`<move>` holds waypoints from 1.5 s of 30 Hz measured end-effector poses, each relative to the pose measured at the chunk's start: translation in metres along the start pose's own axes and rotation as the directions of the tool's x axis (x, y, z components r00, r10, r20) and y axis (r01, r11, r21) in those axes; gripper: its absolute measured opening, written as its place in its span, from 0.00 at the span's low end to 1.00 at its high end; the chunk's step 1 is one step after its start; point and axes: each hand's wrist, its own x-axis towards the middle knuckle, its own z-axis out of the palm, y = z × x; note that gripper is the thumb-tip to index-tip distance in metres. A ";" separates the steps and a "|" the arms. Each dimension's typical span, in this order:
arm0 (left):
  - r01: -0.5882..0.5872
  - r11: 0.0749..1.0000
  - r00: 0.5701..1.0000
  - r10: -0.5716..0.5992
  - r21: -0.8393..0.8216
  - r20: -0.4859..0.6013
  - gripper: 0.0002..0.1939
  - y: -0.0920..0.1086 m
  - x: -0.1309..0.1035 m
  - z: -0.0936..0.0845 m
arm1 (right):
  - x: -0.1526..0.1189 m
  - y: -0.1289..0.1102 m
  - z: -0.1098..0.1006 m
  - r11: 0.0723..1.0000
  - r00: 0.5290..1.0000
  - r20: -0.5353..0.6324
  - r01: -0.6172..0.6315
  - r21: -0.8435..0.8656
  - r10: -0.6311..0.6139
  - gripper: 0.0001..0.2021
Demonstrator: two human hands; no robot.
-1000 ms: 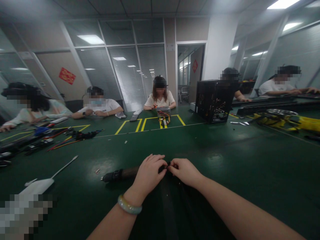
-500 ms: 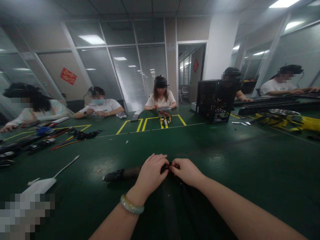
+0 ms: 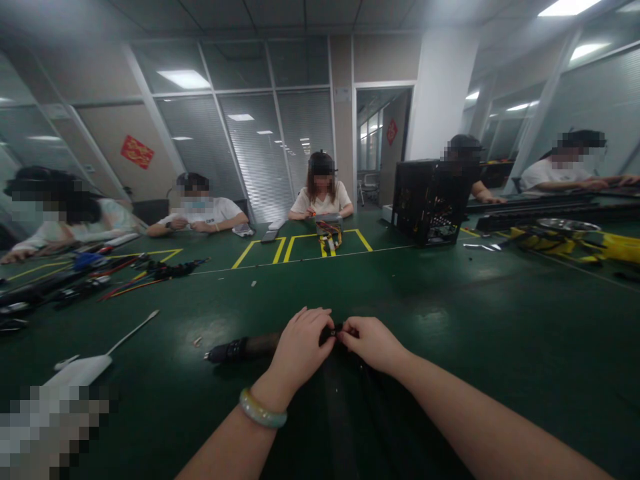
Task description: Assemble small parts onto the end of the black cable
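My left hand (image 3: 303, 343) is wrapped over the back end of a black electric screwdriver (image 3: 245, 349). The tool lies on its side on the green table, its metal nose pointing left. Its middle is hidden under my palm. Close by on the right, my right hand (image 3: 373, 343) pinches a small dark end piece at the tool's rear. A black cable (image 3: 364, 368) runs from below this hand toward me, hard to make out against the dark table. The fingertips of both hands nearly meet, and they hide much of the joint between tool and cable end.
To the left lie a white device with a cable (image 3: 87, 370), a small scrap (image 3: 197, 342) and bundled wires (image 3: 165, 268). A black computer case (image 3: 423, 203) stands at the back right, near yellow items (image 3: 607, 245). Several people sit around the table (image 3: 480, 320).
Both hands stay at the rear of the screwdriver. The left hand has shifted very slightly left, opening a small gap between the fingertips.
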 end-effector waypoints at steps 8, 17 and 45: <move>-0.004 1.000 0.996 0.004 -0.005 0.085 0.07 0.003 0.000 -0.003 | 0.001 0.002 0.001 1.000 1.000 -0.004 0.003 -0.020 -0.003 0.11; 0.079 0.997 0.992 -0.078 -0.015 0.099 0.06 0.002 0.001 -0.002 | 0.000 0.003 0.001 1.000 1.000 0.004 0.003 0.009 -0.003 0.12; 0.073 0.997 0.991 -0.074 0.012 0.113 0.10 0.002 0.001 -0.001 | 0.000 0.001 0.001 1.000 1.000 0.022 -0.015 0.008 0.015 0.12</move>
